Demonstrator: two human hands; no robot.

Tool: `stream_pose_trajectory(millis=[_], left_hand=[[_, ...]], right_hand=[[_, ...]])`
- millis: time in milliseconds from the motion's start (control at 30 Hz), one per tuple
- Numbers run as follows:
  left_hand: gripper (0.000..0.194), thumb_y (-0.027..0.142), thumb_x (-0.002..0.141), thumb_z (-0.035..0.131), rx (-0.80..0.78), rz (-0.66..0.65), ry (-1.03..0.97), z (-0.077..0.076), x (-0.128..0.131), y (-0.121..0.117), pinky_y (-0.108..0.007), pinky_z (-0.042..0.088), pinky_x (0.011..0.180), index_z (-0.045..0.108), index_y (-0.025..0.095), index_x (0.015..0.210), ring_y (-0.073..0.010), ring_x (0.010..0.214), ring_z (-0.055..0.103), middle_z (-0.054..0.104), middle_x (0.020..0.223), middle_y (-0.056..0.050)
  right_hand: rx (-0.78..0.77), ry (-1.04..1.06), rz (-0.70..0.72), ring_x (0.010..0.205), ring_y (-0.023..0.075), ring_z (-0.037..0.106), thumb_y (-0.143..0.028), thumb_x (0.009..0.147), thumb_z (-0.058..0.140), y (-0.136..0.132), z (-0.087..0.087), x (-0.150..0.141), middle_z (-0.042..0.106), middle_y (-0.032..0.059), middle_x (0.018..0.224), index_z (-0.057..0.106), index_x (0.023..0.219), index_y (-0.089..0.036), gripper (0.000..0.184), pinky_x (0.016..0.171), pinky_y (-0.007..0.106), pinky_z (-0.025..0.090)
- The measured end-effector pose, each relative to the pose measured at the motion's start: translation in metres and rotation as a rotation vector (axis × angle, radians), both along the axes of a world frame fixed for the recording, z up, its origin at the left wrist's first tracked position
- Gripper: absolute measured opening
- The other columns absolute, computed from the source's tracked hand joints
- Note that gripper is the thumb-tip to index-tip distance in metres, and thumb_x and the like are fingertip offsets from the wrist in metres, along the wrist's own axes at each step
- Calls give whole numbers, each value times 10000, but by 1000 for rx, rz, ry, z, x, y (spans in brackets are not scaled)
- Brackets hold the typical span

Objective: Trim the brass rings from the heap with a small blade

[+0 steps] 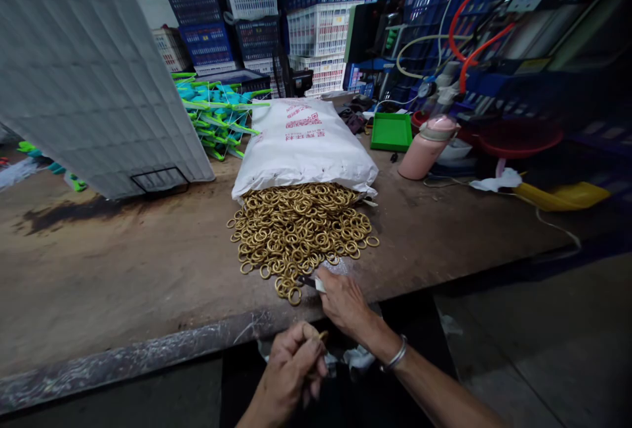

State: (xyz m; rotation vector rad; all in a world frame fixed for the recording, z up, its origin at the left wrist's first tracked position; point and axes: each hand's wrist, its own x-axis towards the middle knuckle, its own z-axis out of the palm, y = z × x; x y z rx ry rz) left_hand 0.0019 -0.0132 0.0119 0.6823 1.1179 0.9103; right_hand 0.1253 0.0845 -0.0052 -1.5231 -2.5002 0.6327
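Below the table's front edge, my left hand is closed, and a gold-coloured ring shows between thumb and fingers. My right hand grips a small tool with a thin dark blade-like end and a whitish part by the fingers; its exact kind is hard to tell. The dark end reaches the near edge of a heap of gold-coloured rings. These rings spill from the near end of a white printed sack lying on the table. A metal bangle circles my right wrist.
The brown table holds a large white ribbed panel at left, green and blue plastic pieces behind it, a green tray, a pink bottle and a yellow scoop-like piece at right. Stacked crates stand behind.
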Motion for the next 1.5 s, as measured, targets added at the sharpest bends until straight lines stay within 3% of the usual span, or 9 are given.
stream_pose_trajectory(millis=[267,433,633,767,967,1100,1200,1367,1500], left_hand=[[129,217,693,623,-492,322,-253,-61,5,3,-183,380,395,564,106,720,-98,476,546,604,640,-42],[60,82,699,535,-482,429,-336,-80,8,9,-320,477,594,566,114,739,-201,712,618,632,799,-102],[40,105,663,594,-443,450,-246,-94,12,11,-317,477,613,581,117,698,-165,678,563,597,763,-73],[110,177,658,638,-416,412,-221,-88,13,4,-299,482,599,586,110,728,-181,709,582,596,754,-79],[365,448,591,690,-140,13,-102,-41,13,-3,-198,414,393,594,114,701,-117,501,536,562,644,-33],[342,419,740,561,138,164,176,-11,8,14,-188,407,389,562,155,958,-95,467,511,569,681,-9],[373,337,789,509,342,274,432,-5,3,33,-211,445,472,515,179,1127,-121,566,555,601,786,-37],[213,209,782,497,744,193,668,-8,-2,53,-318,454,759,650,189,930,-189,831,579,642,872,-73],[141,251,760,531,666,217,647,-8,1,54,-281,466,614,650,175,755,-159,640,569,605,681,-32]], right_hand=[[94,201,-58,741,152,541,-70,709,402,6,-5,-11,607,26,826,485,930,-198,268,628,239,297],[80,34,-95,796,174,559,-130,782,435,5,-3,-19,614,38,919,484,987,-217,228,638,261,292],[83,-57,-109,738,173,570,-134,823,389,6,0,-23,624,40,875,509,950,-219,195,607,274,272],[82,4,-97,695,163,551,-83,773,394,8,-3,-17,617,38,804,512,909,-198,214,589,264,262],[-31,357,-121,622,127,465,-170,785,403,18,-6,-1,524,-3,667,468,741,-192,82,572,231,281],[-285,651,-156,569,102,393,-281,797,405,16,4,6,432,-35,614,450,689,-186,150,540,216,302],[-458,776,-153,521,82,341,-319,779,449,8,13,9,381,-59,564,447,685,-185,163,493,201,284],[-722,937,-161,413,44,239,-393,763,493,-4,21,12,294,-99,495,414,694,-191,228,393,181,196],[-832,1016,-220,362,28,180,-422,745,522,-8,17,12,257,-120,482,409,740,-202,247,337,165,150]])
